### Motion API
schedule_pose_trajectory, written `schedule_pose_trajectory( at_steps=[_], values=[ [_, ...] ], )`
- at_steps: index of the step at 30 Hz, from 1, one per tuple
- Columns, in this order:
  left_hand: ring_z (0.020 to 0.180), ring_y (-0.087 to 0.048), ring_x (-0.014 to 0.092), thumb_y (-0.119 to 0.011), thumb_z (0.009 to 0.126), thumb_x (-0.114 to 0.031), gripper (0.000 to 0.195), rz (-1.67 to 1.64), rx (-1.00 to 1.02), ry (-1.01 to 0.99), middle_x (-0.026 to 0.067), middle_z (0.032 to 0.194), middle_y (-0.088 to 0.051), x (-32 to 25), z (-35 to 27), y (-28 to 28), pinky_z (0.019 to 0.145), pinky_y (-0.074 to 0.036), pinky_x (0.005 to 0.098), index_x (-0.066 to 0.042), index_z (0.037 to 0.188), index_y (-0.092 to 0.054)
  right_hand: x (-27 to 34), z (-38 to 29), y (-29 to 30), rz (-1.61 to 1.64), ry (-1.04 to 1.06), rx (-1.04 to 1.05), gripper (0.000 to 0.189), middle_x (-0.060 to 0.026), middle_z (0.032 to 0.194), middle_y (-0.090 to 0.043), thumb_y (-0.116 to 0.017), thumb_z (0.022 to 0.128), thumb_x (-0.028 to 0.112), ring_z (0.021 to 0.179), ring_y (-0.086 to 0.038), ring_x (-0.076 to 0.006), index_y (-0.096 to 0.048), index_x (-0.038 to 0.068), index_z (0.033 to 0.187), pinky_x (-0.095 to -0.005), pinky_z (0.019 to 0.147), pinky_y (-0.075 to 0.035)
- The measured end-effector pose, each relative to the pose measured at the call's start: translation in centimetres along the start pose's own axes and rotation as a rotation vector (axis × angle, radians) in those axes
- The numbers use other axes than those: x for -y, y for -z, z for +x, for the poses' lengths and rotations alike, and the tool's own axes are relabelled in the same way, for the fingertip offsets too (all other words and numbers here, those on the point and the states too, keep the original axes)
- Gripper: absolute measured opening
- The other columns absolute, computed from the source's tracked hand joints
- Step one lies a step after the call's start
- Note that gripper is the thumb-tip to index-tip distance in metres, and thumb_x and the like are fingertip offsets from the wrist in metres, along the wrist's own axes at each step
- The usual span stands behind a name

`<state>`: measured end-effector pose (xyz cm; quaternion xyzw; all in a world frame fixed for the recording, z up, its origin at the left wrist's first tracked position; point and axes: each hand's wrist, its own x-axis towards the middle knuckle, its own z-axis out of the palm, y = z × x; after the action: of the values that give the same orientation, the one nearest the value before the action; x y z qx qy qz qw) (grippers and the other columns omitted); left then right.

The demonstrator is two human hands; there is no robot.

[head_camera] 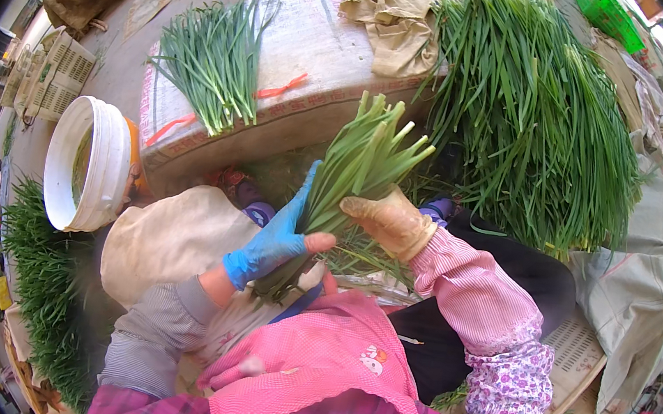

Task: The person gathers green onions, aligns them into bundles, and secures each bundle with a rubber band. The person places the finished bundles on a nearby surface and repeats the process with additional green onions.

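Note:
Between my two hands a bundle of garlic chives (342, 174) stands tilted, its pale cut ends pointing up and away from me. My left hand (274, 240), in a blue glove with the thumb bare, supports the bundle's left side, fingers stretched along the leaves. From the right, my right hand (389, 219) in a tan glove grips it, thumb in front and other fingers mostly hidden. Beyond them, a smaller bunch of chives (213, 59) lies on a pale printed box (316, 28). One red tie (282, 87) lies right of that bunch; another red tie (171, 128) is at the box's front edge.
A tall heap of chives (528, 125) rises at the right, beside a crumpled beige cloth (404, 42). At left are a white bucket (110, 167), more greens (44, 271) and plastic crates (62, 78). Pale sheeting (640, 270) drapes at far right.

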<state>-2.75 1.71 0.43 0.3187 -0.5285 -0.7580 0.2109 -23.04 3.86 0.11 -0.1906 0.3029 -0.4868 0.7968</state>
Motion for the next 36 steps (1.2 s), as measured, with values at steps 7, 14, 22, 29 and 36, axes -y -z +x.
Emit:
schedule_pose_trajectory(
  at_steps=[7,14,22,29,36],
  values=[
    [0.069,-0.059,0.012,-0.071,0.086,-0.034,0.044,-0.274,-0.011,0.289,0.0064,0.089,-0.065,-0.1,-0.8,0.2,0.061,-0.049,0.0252,-0.002,0.114,-0.060,1.0,0.0,1.3,-0.700,0.188,0.119,0.051,-0.0030,0.109,-0.067,-0.081,0.071,0.004,0.101,-0.062,-0.0183,-0.061,0.006,0.117,-0.0342,0.090,-0.051],
    [0.067,-0.052,0.006,-0.071,0.087,-0.021,0.031,-0.306,-0.085,0.235,0.0008,0.083,-0.062,0.5,-0.7,0.0,0.057,-0.041,0.0213,-0.003,0.110,-0.061,3.2,0.8,2.4,-0.200,0.158,0.215,0.124,-0.0034,0.153,-0.030,-0.092,0.061,0.020,0.141,-0.028,-0.0227,-0.010,0.016,0.155,-0.0406,0.116,-0.026],
    [0.065,-0.053,0.009,-0.060,0.094,-0.025,0.044,0.061,0.134,0.188,0.0022,0.092,-0.056,0.7,-0.8,-1.5,0.057,-0.046,0.0246,-0.003,0.131,-0.051,3.6,1.1,0.1,-0.130,0.282,0.161,0.104,-0.0092,0.139,-0.047,-0.085,0.071,0.029,0.130,-0.045,-0.0262,-0.022,0.017,0.152,-0.0411,0.105,-0.040],
    [0.111,-0.057,0.015,-0.071,0.085,-0.041,0.070,-0.329,0.164,0.182,0.0049,0.125,-0.057,1.2,-1.0,-1.1,0.091,-0.047,0.0282,-0.003,0.138,-0.045,3.8,1.4,0.3,0.007,0.359,-0.018,0.029,-0.0028,0.077,-0.057,-0.065,0.092,0.021,0.075,-0.064,-0.0188,-0.061,0.002,0.114,-0.0332,0.069,-0.056],
    [0.124,-0.049,0.016,-0.053,0.096,-0.044,0.067,-0.345,0.132,0.107,0.0068,0.139,-0.050,1.9,0.9,0.3,0.106,-0.038,0.0325,-0.010,0.149,-0.033,5.7,1.4,0.9,-0.003,0.443,-0.187,0.023,-0.0006,0.069,-0.053,-0.063,0.094,0.019,0.061,-0.055,-0.0132,-0.064,0.000,0.109,-0.0289,0.057,-0.050]
  ],
)
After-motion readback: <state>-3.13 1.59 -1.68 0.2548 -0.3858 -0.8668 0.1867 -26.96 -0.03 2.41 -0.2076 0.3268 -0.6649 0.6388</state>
